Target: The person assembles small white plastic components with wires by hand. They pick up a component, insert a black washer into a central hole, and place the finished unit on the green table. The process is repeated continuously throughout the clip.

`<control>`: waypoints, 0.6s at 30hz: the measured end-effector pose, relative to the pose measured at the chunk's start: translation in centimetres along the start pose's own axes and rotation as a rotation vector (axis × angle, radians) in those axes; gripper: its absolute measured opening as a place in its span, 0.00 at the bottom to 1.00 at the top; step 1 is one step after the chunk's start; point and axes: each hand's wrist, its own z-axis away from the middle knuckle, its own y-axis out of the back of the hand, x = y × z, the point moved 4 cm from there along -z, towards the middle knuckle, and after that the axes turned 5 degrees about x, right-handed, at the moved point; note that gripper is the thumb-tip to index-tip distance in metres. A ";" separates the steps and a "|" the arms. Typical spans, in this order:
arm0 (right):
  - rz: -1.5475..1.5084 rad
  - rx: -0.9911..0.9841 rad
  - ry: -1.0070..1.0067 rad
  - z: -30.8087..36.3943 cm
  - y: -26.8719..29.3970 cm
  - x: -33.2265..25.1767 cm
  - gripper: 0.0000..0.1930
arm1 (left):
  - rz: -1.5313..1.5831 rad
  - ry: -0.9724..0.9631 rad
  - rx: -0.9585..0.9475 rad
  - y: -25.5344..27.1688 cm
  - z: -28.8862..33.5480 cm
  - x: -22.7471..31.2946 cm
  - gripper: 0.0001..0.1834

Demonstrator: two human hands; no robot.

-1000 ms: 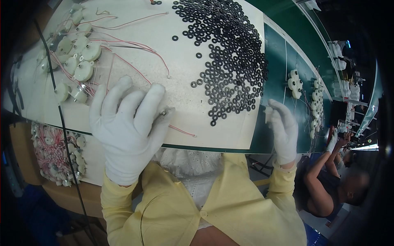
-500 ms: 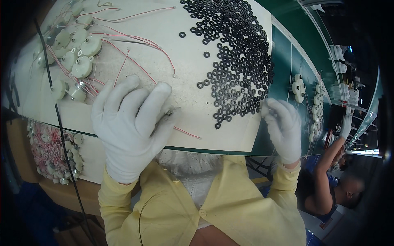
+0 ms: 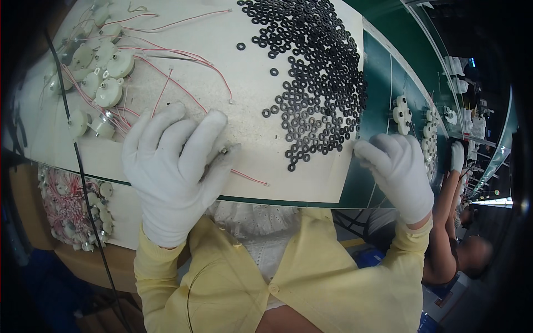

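Observation:
My left hand (image 3: pixel 169 172), in a white glove, is closed around a part mostly hidden under the palm. A small metal shaft tip (image 3: pixel 224 150) shows between thumb and forefinger, and a red-and-white lead (image 3: pixel 250 177) comes out beside the thumb; it looks like one of the small wired motors. My right hand (image 3: pixel 397 172), gloved too, hovers by the mat's right edge with thumb and forefinger pinched; whatever is between them is hidden. Just to its left spreads a pile of black rubber rings (image 3: pixel 316 83). At the far left lie several round cream-white motors (image 3: pixel 119 65) with red-and-white leads.
The white mat (image 3: pixel 244 133) lies on a green table (image 3: pixel 380 72). More motors (image 3: pixel 402 115) stand on the green strip at right, some with black rings. A box of wired motors (image 3: pixel 75 205) sits below the left edge. A black cable (image 3: pixel 78 152) crosses the left side. A co-worker's gloved hand (image 3: pixel 457 156) is at right.
My right hand has shifted slightly right, its wrist and forearm swinging outward. My left hand keeps its hold almost unmoved. At the right, the co-worker's arm has moved.

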 end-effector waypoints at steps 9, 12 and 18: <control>-0.080 -0.012 0.038 -0.4 -0.4 0.8 0.17 | 0.008 -0.009 0.001 -0.1 -0.2 0.0 0.27; -0.345 0.031 -0.059 0.8 -1.5 2.1 0.17 | -0.001 -0.020 0.044 -0.1 -0.1 0.0 0.27; -0.839 0.092 -0.420 3.3 -3.6 3.2 0.20 | -0.003 -0.032 0.063 -0.2 -0.2 0.0 0.26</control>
